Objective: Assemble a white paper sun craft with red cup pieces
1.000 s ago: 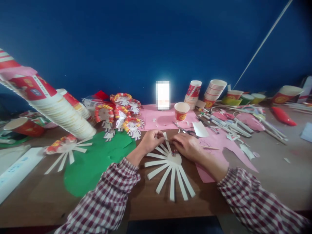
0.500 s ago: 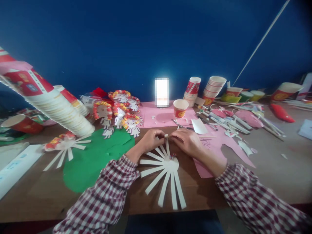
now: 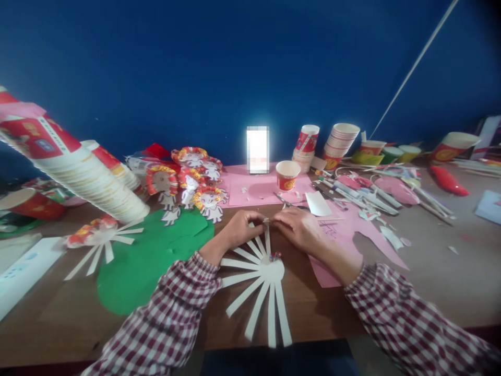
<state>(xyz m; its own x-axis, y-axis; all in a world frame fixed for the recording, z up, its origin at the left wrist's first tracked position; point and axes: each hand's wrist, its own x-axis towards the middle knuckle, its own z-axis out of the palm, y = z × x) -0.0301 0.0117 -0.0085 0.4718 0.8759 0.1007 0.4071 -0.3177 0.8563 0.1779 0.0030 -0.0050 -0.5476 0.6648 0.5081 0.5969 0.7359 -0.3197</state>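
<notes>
A paper cup cut into strips (image 3: 273, 269) lies splayed on the table in front of me, its white strips fanning out from the round base. Small red-and-blue bits stand on the base's upper edge. My left hand (image 3: 241, 230) is closed in a pinch at the far tip of the strip pointing away from me. From the other side, my right hand (image 3: 294, 225) pinches the same tip, which looks folded or rolled over. Both hands' fingertips nearly meet there and hide part of it.
Finished lion-like paper figures (image 3: 190, 183) stand behind a green sheet (image 3: 156, 261). A half-curled strip cup (image 3: 102, 234) and a leaning cup stack (image 3: 90, 177) are at left. Beyond my hands are a single paper cup (image 3: 288, 175), scissors (image 3: 287, 201) and pink paper (image 3: 360, 230); markers (image 3: 376, 198) lie at right.
The splayed cup has turned a little, its near strips swinging slightly left and toward me. Both hands stay pinched at the far strip's tip. The whole view has shifted slightly.
</notes>
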